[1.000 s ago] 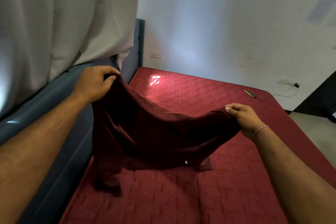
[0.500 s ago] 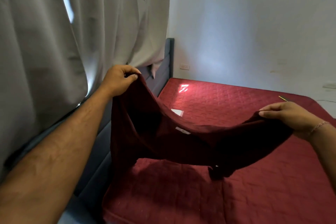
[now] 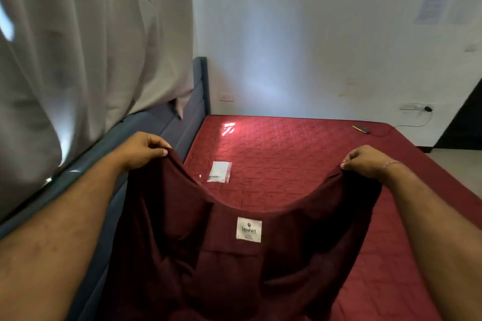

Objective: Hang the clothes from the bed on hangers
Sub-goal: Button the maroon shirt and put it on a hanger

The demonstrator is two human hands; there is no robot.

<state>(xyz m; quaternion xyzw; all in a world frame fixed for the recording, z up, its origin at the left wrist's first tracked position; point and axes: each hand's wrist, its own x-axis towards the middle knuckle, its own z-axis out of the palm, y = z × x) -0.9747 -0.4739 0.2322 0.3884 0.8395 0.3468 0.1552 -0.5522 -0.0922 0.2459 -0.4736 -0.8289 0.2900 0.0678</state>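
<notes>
Hands first: your left hand and right hand each pinch an upper edge of the dark maroon cloth shirt, fingers curled on the fabric. You hold it spread above the red quilted bed, white label facing you.

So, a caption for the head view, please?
Both hands, left and right, hold a maroon shirt over the bed.

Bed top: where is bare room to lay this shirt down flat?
Bare quilt lies between the clear packet and the phone, and along the bed's right side. The near left is crowded: the maroon shirt hangs there from both hands.
</notes>
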